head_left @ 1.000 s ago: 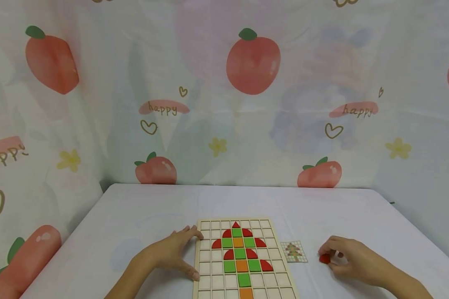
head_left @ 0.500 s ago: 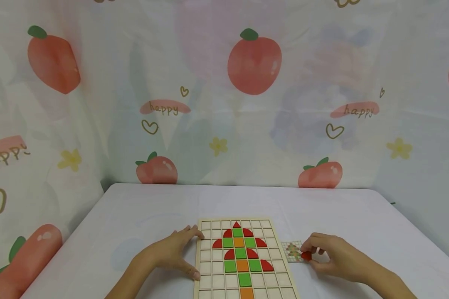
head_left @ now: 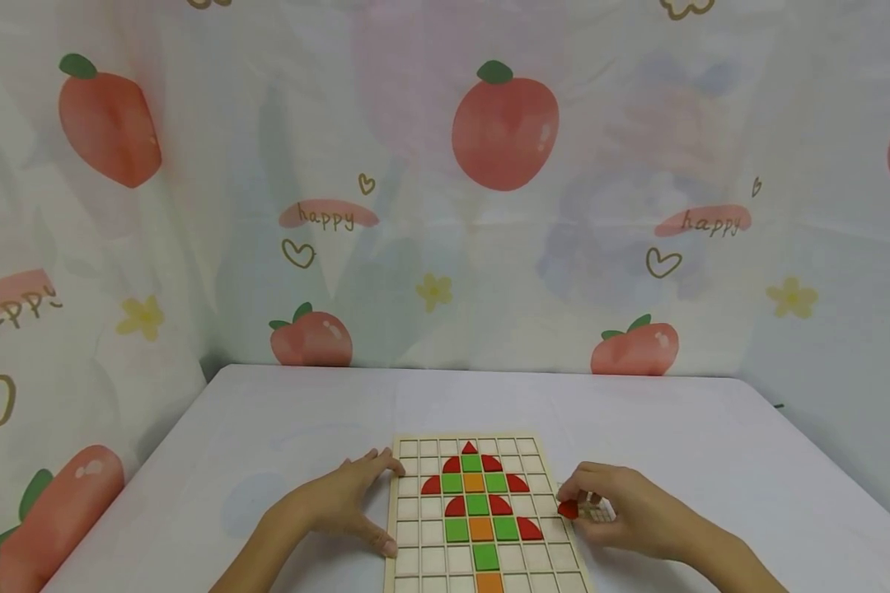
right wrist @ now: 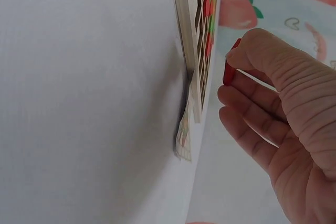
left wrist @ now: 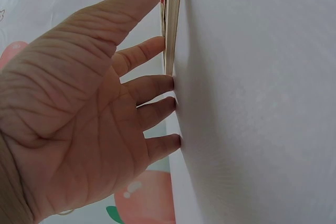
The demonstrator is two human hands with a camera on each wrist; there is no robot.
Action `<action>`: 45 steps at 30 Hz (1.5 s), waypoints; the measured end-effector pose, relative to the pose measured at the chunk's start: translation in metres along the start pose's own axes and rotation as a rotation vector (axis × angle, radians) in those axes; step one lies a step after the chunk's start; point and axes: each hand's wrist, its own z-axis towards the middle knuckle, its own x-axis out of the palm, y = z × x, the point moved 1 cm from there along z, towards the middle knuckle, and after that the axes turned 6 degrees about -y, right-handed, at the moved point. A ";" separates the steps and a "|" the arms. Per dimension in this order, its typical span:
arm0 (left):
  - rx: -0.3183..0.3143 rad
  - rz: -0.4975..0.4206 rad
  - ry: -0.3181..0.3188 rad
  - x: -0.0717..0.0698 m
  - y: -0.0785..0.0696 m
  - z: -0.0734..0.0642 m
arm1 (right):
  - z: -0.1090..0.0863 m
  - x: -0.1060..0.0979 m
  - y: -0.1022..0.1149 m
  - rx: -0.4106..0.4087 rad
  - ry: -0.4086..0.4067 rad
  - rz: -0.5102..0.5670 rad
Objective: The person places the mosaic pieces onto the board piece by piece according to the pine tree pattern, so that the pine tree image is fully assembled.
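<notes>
A pale wooden grid board (head_left: pixel 430 560) lies on the table, with green and orange square tiles, red quarter-round tiles and a red triangle at the top forming a tree. At its left edge my left hand (head_left: pixel 326 501) touches the frame with outstretched thumb and fingertips, as the left wrist view shows too. Just off the board's right edge, my right hand (head_left: pixel 630 509) pinches a red tile (head_left: pixel 568 510) between thumb and fingers. In the right wrist view this tile (right wrist: pixel 229 72) is held edge-on above the table, its outline partly covered.
A small pattern card (head_left: pixel 601 511) lies against the board's right side, mostly hidden by my right hand. White cloth covers the table (head_left: pixel 304 412). Behind it hangs a fruit-printed curtain (head_left: pixel 386 247).
My right hand has carried the red tile leftward from the table on the right, across the pattern card, to the board's right edge. The left hand has stayed in place.
</notes>
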 end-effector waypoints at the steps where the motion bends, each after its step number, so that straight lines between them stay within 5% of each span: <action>1: 0.000 0.001 0.000 0.000 0.000 0.000 | 0.001 0.001 0.002 0.011 0.007 0.013; 5: 0.008 0.003 -0.001 0.001 0.001 0.000 | 0.008 0.006 0.009 0.033 0.026 0.059; 26: 0.012 0.007 -0.006 0.000 -0.002 -0.002 | 0.050 0.040 0.043 -0.120 0.053 0.101; 45: -0.001 0.015 -0.003 0.000 -0.002 -0.002 | 0.087 0.071 0.072 -0.082 0.160 0.017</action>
